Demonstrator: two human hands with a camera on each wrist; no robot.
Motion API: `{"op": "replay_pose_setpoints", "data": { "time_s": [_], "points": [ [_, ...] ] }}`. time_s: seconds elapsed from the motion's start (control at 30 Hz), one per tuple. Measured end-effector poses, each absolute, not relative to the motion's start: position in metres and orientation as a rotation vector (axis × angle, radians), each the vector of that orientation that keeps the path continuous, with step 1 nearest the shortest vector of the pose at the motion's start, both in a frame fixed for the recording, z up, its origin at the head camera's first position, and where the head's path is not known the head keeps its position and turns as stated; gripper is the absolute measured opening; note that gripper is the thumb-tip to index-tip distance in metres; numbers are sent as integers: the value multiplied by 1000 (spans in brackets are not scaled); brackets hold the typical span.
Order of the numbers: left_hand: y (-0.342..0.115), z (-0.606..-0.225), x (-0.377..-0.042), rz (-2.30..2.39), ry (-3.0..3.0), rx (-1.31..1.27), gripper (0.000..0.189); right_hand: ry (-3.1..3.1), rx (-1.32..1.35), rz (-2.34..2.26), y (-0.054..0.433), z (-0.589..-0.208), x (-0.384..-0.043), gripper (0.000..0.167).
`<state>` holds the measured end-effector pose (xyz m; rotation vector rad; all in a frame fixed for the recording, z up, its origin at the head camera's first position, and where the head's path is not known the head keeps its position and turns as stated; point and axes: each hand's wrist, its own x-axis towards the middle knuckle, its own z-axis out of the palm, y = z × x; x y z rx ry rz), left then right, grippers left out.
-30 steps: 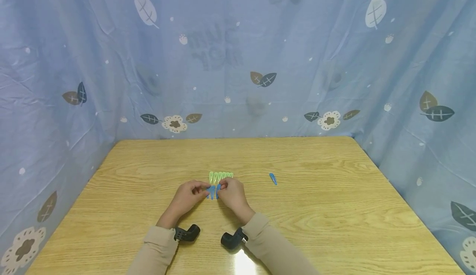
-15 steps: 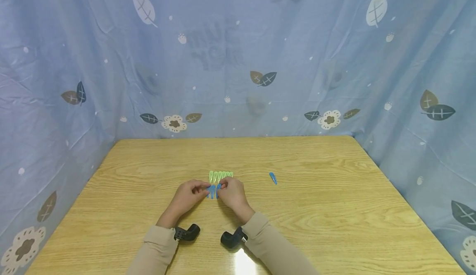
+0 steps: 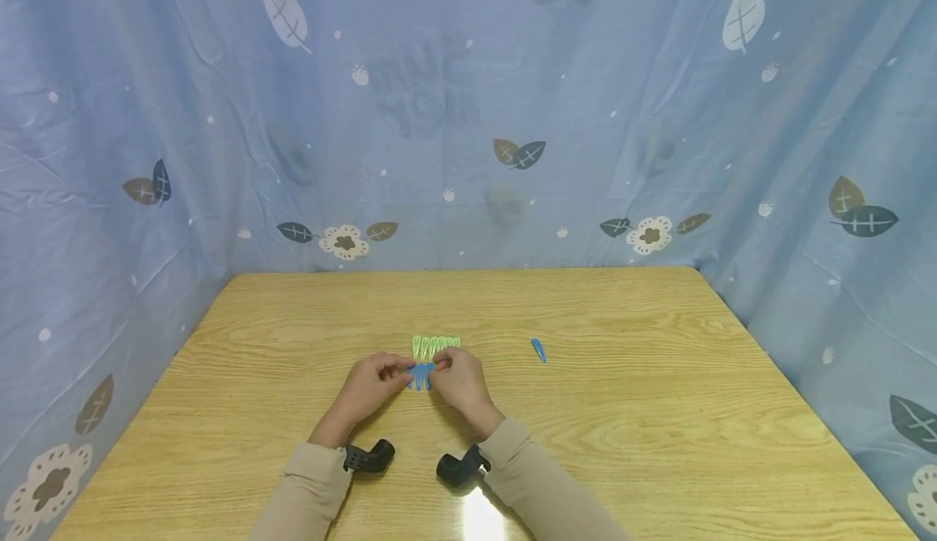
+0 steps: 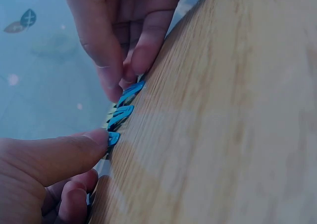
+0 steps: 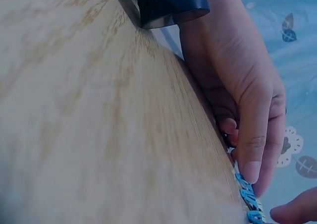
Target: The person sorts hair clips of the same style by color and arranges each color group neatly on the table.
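Note:
Blue snap hair clips [image 3: 420, 377] lie side by side on the table, below a row of several yellow-green snap hair clips [image 3: 425, 348]. My left hand [image 3: 372, 384] holds the leftmost blue clip [image 4: 114, 139] between thumb and forefinger, which partly hide it. A middle blue clip [image 4: 121, 116] lies between the hands, touched by neither as far as I can see. On the right, my right hand [image 3: 459, 378] pinches another blue clip [image 4: 131, 92] with thumb and forefinger. Its fingers cover the lower right of the green row in the head view.
One more blue hair clip [image 3: 538, 351] lies apart to the right on the wooden table [image 3: 622, 411]. A blue patterned curtain [image 3: 468, 118] encloses the back and sides. Black wrist mounts [image 3: 463, 469] sit low over the tabletop.
The right hand's blue clip has shifted slightly left and straightened, narrowing the gap to the middle blue clip. My left hand has stayed in place.

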<state>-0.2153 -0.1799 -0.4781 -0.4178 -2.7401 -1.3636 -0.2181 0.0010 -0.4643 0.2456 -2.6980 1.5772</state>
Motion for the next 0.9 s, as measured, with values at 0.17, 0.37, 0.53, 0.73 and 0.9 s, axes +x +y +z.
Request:
{"op": "replay_pose_setpoints", "data": {
  "time_s": [0.17, 0.37, 0.53, 0.73, 0.9],
  "points": [
    [-179, -480, -215, -1374, -2719, -422, 21, -2686, 289, 1637, 6, -464, -216, 23],
    [-178, -481, -215, -1386, -2732, -406, 21, -2664, 412, 1700, 16, -467, -216, 27],
    [-177, -480, -215, -1388, -2744, -388, 21, -2597, 526, 1748, 29, -469, -218, 28],
    [-178, -479, -214, -1399, -2743, -387, 21, -2485, 585, 1772, 52, -470, -222, 30],
    [-179, -479, -213, -1395, -2753, -385, 21, -2431, 526, 1772, 74, -468, -228, 30]
  ]
}}
